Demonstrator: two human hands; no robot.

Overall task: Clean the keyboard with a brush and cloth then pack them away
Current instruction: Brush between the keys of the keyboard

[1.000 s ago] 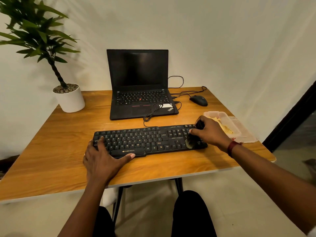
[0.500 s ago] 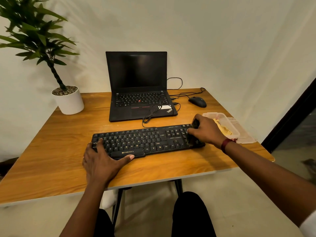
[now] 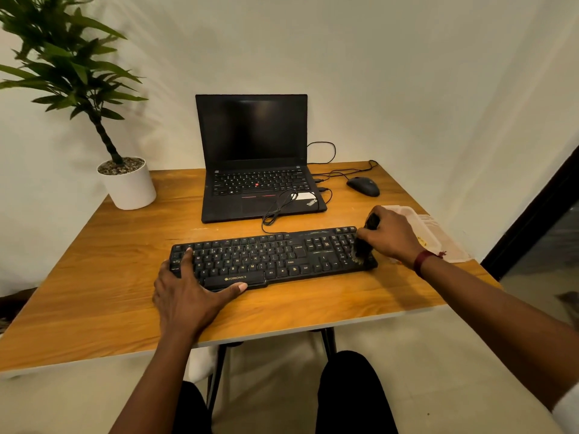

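The right hand (image 3: 391, 236) grips a brush (image 3: 363, 245) on the keyboard (image 3: 269, 258) while the flat, spread left hand (image 3: 188, 292) presses its left end.

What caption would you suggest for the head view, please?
Right hand holds a brush on the keyboard number pad; left hand steadies the other end.
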